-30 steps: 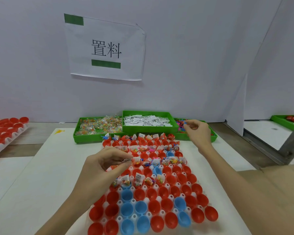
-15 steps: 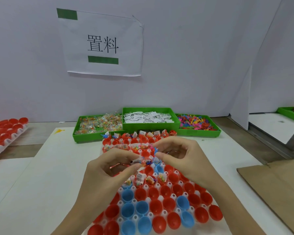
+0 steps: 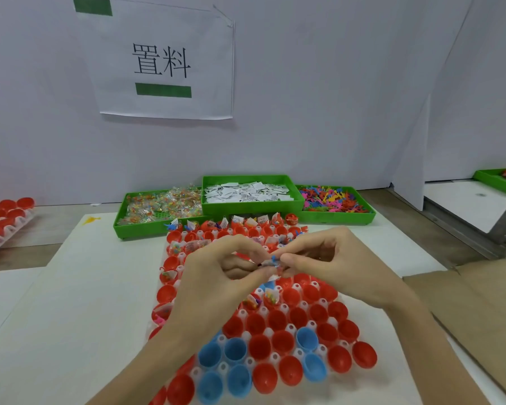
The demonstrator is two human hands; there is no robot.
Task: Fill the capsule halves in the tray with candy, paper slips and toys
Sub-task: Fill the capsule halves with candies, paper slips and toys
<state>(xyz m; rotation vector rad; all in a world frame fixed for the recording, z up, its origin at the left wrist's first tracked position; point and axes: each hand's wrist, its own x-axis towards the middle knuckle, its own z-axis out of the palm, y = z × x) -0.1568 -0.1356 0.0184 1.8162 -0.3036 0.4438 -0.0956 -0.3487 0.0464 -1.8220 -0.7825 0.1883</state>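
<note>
A white tray point(image 3: 303, 305) holds several red and blue capsule halves. Its far rows carry candy, slips and toys; the near rows, such as a blue half point(image 3: 306, 340), hold nothing. Both hands meet above the tray's middle. My left hand point(image 3: 214, 282) pinches a small bundle of a paper slip and candy point(image 3: 270, 264). My right hand point(image 3: 330, 264) pinches a small blue toy point(image 3: 274, 259) against that bundle. Part of the tray's middle rows is hidden under my hands.
Three green bins stand behind the tray: candy point(image 3: 161, 206), paper slips point(image 3: 247, 192), coloured toys point(image 3: 332, 200). Another tray of red halves point(image 3: 3, 217) lies at the far left. Brown cardboard point(image 3: 473, 311) sits to the right, a white wall with a sign point(image 3: 161, 59) behind.
My right hand came back from the toy bin to the tray's middle and met my left hand, which stayed over the tray with its bundle. The camera tilted down and nearer.
</note>
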